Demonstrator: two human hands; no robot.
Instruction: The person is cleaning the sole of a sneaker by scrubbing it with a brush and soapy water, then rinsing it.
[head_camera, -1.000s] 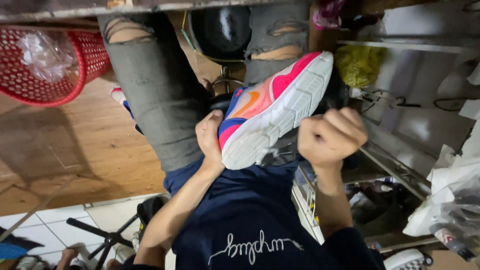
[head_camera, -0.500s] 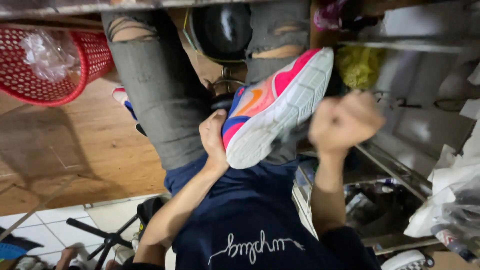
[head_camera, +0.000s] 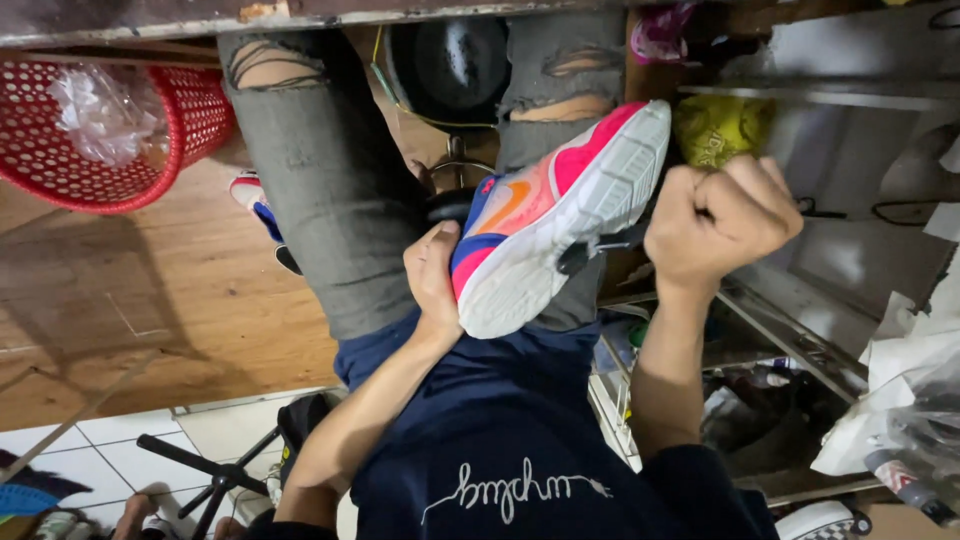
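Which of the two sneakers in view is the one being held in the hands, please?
The pink-and-orange sneaker with the white sole facing up, steadied by the left hand; the other sneaker sits on the wooden floor.

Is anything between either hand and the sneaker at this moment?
Nothing visible. The left hand already grips the pink and orange sneaker at one end. The right hand is a closed fist beside the white sole, holding a dark tool whose tip meets it.
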